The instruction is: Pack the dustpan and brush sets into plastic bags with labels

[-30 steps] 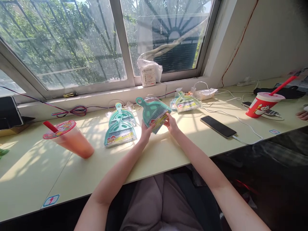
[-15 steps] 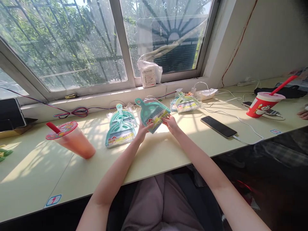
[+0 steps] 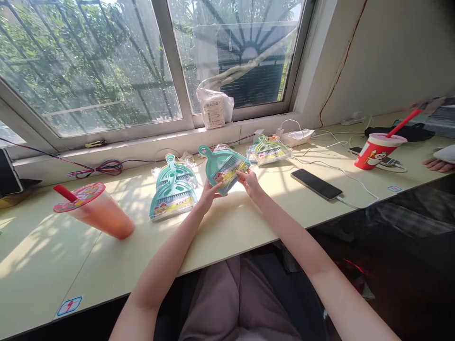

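Note:
Between my two hands I hold a green mini dustpan and brush set (image 3: 220, 163) in a clear wrapper, tilted above the table with its handle pointing up and left. My left hand (image 3: 207, 195) grips its lower left edge, the thumb lying over the front. At the lower right edge my right hand (image 3: 250, 181) pinches the wrapper. Left of my hands, wrapped green dustpan sets (image 3: 174, 198) lie overlapping on the table. Further back on the right, more wrapped sets (image 3: 269, 152) are stacked, the upper one yellowish green.
A pink drink cup (image 3: 103, 210) with a red straw stands at left. On the right are a black phone (image 3: 316, 183) on a white cable and a red cup (image 3: 377, 151). Another person's hand (image 3: 439, 164) rests at the far right. A tissue pack (image 3: 214, 111) sits on the sill.
The view has turned slightly, so the table items appear shifted left. Both hands keep hold of the dustpan set, which is held at nearly the same tilt.

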The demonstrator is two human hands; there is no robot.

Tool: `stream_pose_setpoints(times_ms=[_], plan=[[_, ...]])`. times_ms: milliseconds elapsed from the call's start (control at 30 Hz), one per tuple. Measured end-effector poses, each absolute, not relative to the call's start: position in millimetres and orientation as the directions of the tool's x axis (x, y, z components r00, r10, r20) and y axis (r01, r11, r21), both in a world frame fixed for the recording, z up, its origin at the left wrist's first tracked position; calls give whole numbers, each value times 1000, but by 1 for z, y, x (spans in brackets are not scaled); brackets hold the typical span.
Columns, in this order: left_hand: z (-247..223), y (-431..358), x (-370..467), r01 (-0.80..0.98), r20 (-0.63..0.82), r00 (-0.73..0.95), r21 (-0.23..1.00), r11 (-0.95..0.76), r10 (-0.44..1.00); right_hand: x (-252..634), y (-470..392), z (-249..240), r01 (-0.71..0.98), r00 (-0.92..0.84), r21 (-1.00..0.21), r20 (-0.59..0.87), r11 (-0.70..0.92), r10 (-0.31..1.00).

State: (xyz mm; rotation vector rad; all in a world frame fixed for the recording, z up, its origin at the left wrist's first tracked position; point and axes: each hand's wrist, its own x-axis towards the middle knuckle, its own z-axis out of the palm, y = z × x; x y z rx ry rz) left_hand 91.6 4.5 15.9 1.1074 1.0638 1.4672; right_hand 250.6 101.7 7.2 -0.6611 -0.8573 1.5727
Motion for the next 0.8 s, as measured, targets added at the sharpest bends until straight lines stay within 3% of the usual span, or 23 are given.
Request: stream_pose_setpoints(times_ms=[200,500,700,800], plan=[[14,6,91,-78,140,-91,986,-148,986,257,107,14,-521,-239,-849,48,-86,970],[9,3,111,-205,107,-133,970,-133,985,252,100,10,-557,-199,-830,118,-13,973],[16,12,84,-309,-48,-248,950,-32,968,274,104,26,-209,-448,-964,-56,-165,892],[20,17,68,-408,-161,-311,913,21,937,286,107,31,-3,-395,-999,-42,-47,918]])
